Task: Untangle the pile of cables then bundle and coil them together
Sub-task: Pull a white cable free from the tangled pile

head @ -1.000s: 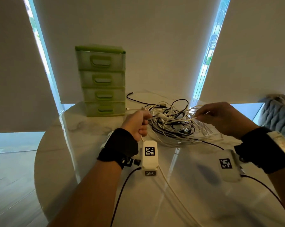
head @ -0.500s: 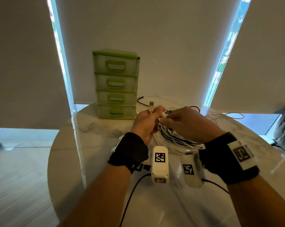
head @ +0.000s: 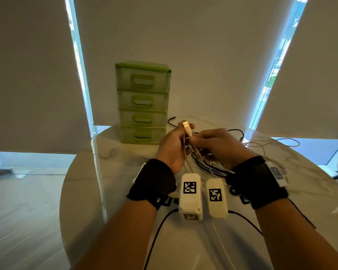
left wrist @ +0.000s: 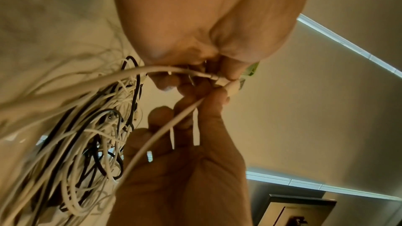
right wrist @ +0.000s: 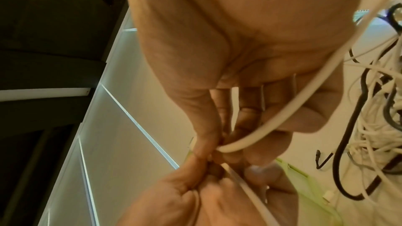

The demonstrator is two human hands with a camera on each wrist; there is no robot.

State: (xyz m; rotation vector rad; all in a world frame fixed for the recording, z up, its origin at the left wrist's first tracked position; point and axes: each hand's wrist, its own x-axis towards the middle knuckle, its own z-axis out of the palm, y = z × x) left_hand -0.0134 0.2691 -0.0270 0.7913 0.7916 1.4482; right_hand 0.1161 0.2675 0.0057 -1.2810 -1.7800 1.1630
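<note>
A tangled pile of white and black cables (head: pixel 209 166) lies on the round marble table (head: pixel 125 172), partly hidden under my hands. My left hand (head: pixel 176 141) grips a white USB cable with its plug (head: pixel 186 124) pointing up above the fingers. My right hand (head: pixel 212 143) sits against it and pinches the same cable just below the plug. In the left wrist view the plug (left wrist: pixel 232 85) is held between both hands' fingertips, with the pile (left wrist: pixel 93 135) hanging at left. A thick white cable (right wrist: pixel 282 114) runs across my right hand's fingers to the pinch.
A green four-drawer plastic unit (head: pixel 142 102) stands at the table's back left. A loose white cable loop (head: pixel 271 143) trails to the right, and a black cable end (head: pixel 172 121) lies behind my hands. Blinds and window strips stand behind the table.
My right hand has moved left from the far side of the pile to meet the left hand. The left hand has raised the USB plug, and the hands now touch.
</note>
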